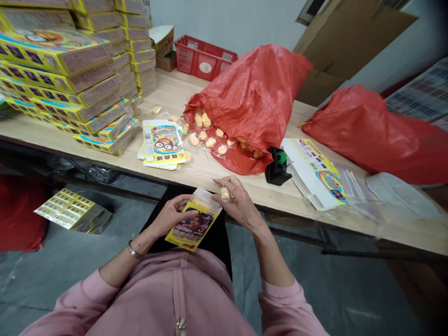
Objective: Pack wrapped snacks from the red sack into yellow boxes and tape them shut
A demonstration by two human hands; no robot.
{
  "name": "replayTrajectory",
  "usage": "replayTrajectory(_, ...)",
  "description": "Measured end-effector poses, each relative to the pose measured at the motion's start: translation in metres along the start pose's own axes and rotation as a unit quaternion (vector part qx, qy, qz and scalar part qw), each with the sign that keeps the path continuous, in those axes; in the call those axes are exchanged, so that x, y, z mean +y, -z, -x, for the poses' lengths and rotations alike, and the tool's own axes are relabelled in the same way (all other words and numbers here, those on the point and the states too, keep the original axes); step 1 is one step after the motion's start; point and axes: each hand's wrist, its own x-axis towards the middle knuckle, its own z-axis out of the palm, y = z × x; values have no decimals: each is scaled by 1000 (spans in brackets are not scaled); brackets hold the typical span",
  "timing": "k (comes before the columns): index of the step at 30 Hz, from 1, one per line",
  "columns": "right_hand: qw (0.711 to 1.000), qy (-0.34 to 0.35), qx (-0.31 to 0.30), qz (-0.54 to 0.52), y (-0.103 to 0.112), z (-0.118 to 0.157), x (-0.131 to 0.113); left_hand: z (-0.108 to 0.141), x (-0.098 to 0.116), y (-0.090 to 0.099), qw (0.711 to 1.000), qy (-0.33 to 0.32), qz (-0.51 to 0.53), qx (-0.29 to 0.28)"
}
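Note:
My left hand (172,213) is closed around the side of a small yellow printed carton (193,227), tilted over my lap with its top flaps up. Pale yellow pieces show inside the carton's mouth. Beside that mouth, my right hand (238,201) holds a small clear-wrapped yellow piece (225,192) in its fingers. On the table ahead, a red plastic sack (252,93) lies on its side, and several similar wrapped pieces (210,142) spill from its opening. Left of them lie a few flat yellow-and-white cartons (164,143).
Tall stacks of yellow boxes (87,79) fill the table's left side. A red crate (206,58) stands behind. To the right are a black tape dispenser (277,169), flattened cartons (315,175), another red sack (381,130) and a clear plastic lid (402,196). A wrapped carton bundle (72,210) sits lower left.

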Motion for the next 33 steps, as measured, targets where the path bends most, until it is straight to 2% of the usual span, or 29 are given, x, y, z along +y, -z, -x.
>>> replayTrajectory(6, 999, -1, -27, 20, -18, 4, -5, -2, -2, -2, 1000, -11, -17, 4)
replayTrajectory(9, 997, 21, -10, 68, -26, 9, -3, -2, -3, -1, 999, -17, -19, 28)
replayTrajectory(13, 999, -16, 15, 47, -31, 15, -2, -1, -4, 0, 999, -19, -28, 15)
replayTrajectory(15, 999, -16, -30, 19, -31, 15, -2, 0, -6, -2, 999, -16, -33, 5)
replayTrajectory(17, 995, 13, -99, 11, -29, 16, -2, 0, -9, -3, 999, -14, -29, 8)
replayTrajectory(19, 990, 41, -127, 41, -26, 17, -1, 0, -11, -4, 1000, -13, -18, 19)
replayTrajectory(24, 992, 31, -51, 109, -28, 25, 3, 1, -15, -4, 1000, -10, -7, 14)
replayTrajectory(26, 991, 22, -85, 103, -33, 26, 4, 0, -16, -4, 1000, -15, -5, 17)
replayTrajectory(29, 980, 11, -176, 90, -36, 28, 2, -2, -17, -3, 1000, -19, -14, 17)
replayTrajectory(30, 979, 13, -182, 88, -35, 28, 0, -2, -17, -2, 999, -20, -20, 16)
replayTrajectory(33, 989, 31, -101, 106, -28, 31, -6, -3, -16, -1, 999, -22, -32, 27)
